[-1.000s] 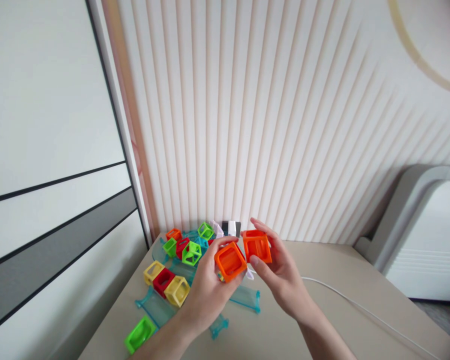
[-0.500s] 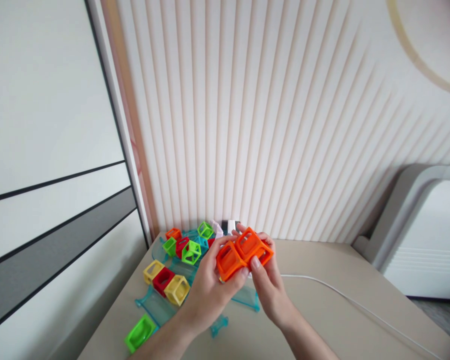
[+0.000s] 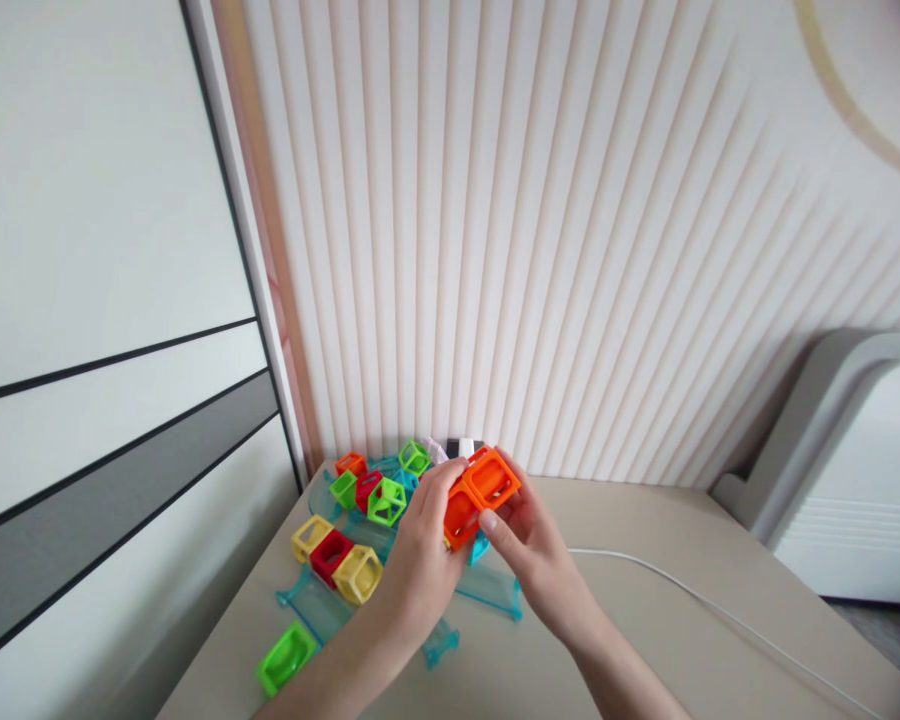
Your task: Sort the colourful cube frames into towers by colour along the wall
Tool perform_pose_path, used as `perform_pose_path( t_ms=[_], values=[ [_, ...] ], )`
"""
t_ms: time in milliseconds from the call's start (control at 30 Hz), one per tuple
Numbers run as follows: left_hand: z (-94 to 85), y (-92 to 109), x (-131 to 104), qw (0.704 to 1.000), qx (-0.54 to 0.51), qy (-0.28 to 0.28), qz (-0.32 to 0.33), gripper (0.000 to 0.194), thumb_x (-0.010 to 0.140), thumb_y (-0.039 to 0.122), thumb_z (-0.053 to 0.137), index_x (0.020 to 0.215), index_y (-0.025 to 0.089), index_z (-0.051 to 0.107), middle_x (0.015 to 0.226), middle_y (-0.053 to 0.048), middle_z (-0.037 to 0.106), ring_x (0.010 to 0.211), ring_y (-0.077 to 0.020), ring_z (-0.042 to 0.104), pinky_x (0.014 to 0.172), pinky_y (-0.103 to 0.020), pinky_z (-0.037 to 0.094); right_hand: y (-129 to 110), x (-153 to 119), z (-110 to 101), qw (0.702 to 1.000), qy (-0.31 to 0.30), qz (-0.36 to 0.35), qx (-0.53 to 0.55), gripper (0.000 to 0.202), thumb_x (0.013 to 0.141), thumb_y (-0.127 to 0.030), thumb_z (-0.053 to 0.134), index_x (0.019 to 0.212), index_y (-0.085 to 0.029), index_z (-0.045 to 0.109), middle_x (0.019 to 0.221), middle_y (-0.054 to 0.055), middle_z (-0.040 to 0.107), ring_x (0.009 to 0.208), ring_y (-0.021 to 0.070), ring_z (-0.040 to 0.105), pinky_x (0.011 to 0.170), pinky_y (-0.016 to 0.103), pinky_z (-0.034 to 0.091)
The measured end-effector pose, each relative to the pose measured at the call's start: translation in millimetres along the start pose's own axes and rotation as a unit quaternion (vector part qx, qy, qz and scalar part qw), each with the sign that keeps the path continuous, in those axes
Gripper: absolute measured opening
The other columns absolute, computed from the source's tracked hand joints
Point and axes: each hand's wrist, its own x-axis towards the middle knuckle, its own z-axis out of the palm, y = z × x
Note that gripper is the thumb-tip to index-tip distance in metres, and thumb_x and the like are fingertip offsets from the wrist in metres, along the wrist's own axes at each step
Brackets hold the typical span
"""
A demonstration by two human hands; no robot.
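Two joined orange toy blocks (image 3: 493, 482), hollow and cube-shaped, are held up above the table between both hands. My left hand (image 3: 429, 530) wraps around their left side, its fingers over the far edge. On the right, my right hand (image 3: 529, 545) grips them with the thumb on the near face and the other fingers behind. Part of a blue piece (image 3: 479, 547) shows just below the blocks. To the left of my hands lie yellow blocks (image 3: 358, 574) with a red block (image 3: 331, 556) between them, and a green block (image 3: 286, 657) sits nearer.
Clear blue track pieces (image 3: 316, 608) lie around the left arm. More green blocks (image 3: 386, 501) and red ones are heaped near the ribbed wall (image 3: 495, 250). A white cable (image 3: 667, 580) runs across the table (image 3: 630, 640) on the right; a grey-white appliance (image 3: 855, 460) stands beyond.
The orange blocks have been turned in my hands, so their open faces now show more toward me. My left hand has rotated, its back now facing the camera more.
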Motion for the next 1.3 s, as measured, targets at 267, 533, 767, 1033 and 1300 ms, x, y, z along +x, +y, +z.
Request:
perform_pose_path(
  t_ms=[267, 533, 767, 1033, 1300],
  values=[
    [-36.2, 11, 15, 0.964, -0.147, -0.174, -0.135, 0.043, 0.096, 0.036, 0.064, 0.138, 0.028, 0.058, 0.146, -0.011, 0.060, 0.136, -0.0293, 0.057, 0.114, -0.045, 0.048, 6, 6, -15, 0.999, 0.001, 0.001, -0.034, 0.082, 0.086, -0.041, 0.081, 0.157, -0.031, 0.040, 0.145, 0.010, 0.063, 0.126, 0.0278, 0.064, 0.110, 0.049, 0.050],
    [-42.3, 10, 22, 0.945, -0.229, -0.143, -0.185, 0.025, 0.094, 0.038, 0.069, 0.115, 0.025, 0.066, 0.126, -0.007, 0.070, 0.117, -0.0257, 0.069, 0.101, -0.038, 0.057, 4, 4, -12, 0.998, -0.056, -0.008, 0.011, 0.072, 0.092, -0.040, 0.076, 0.155, -0.037, 0.042, 0.150, 0.007, 0.059, 0.134, 0.0261, 0.059, 0.113, 0.047, 0.047],
    [-47.7, 3, 26, 0.959, -0.199, -0.125, -0.160, 0.040, 0.094, 0.036, 0.067, 0.132, 0.027, 0.060, 0.138, -0.009, 0.065, 0.128, -0.0259, 0.063, 0.109, -0.039, 0.053, -2, 8, -4, 0.999, -0.037, -0.013, -0.030, 0.053, 0.089, -0.045, 0.078, 0.137, -0.026, 0.064, 0.134, 0.011, 0.071, 0.123, 0.0310, 0.066, 0.107, 0.047, 0.052],
    [-117.6, -146, 85, 0.954, 0.169, 0.001, -0.247, 0.024, 0.094, 0.036, 0.065, 0.104, 0.015, 0.068, 0.112, -0.012, 0.072, 0.113, -0.0303, 0.067, 0.103, -0.050, 0.051, -14, 3, -5, 0.998, -0.026, -0.016, -0.056, 0.051, 0.092, -0.045, 0.073, 0.139, -0.028, 0.062, 0.134, 0.010, 0.071, 0.123, 0.0311, 0.066, 0.104, 0.046, 0.054],
    [-109.9, -217, 63, 0.907, 0.171, -0.172, -0.343, 0.038, 0.097, 0.039, 0.066, 0.126, 0.016, 0.063, 0.128, -0.008, 0.065, 0.110, -0.0282, 0.066, 0.091, -0.046, 0.059, -11, 7, -6, 0.998, -0.034, -0.013, -0.059, 0.055, 0.090, -0.046, 0.075, 0.139, -0.026, 0.061, 0.133, 0.011, 0.071, 0.119, 0.0297, 0.069, 0.102, 0.043, 0.056]
  ],
)
